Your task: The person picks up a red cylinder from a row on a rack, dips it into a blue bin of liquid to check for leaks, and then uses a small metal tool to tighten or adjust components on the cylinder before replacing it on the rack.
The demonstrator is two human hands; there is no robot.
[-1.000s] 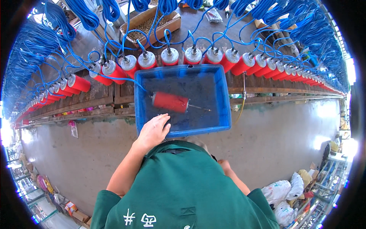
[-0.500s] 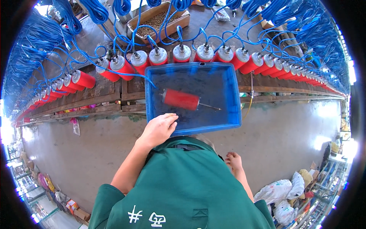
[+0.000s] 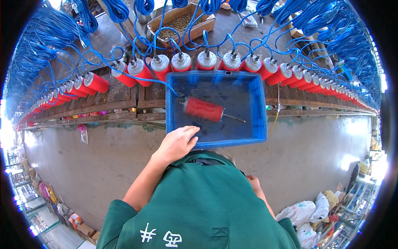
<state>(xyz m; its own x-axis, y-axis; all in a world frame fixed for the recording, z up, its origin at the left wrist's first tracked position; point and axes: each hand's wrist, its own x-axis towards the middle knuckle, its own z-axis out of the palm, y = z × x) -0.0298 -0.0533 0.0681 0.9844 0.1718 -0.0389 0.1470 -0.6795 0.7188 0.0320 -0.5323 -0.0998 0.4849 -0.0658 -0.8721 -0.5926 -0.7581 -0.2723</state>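
Observation:
My left hand [image 3: 179, 143] rests at the near left rim of a blue plastic tub [image 3: 259, 108], its fingers loosely stretched toward the right and nothing seen between them. Inside the tub a red cylinder [image 3: 203, 109] lies on its side in what looks like water. A thin metal rod [image 3: 234, 118] sticks out of its right end, and a blue cable [image 3: 155, 80] runs over the tub's left wall to its left end. My right hand [image 3: 254, 182] is low beside my body, apart from the tub; the green shirt hides most of its fingers.
Red cylinders [image 3: 142, 72] with grey metal caps and blue cables line the edge of a dark workbench [image 3: 118, 94]. Coiled blue cables [image 3: 115, 9] hang above. A wooden box [image 3: 209, 23] of small brass-coloured parts sits on the bench. White sacks [image 3: 299, 212] lie at the lower right.
The whole view has shifted slightly, so tub and bench appear further right. My right hand has drawn in closer to my body. My left hand stays at the tub's rim.

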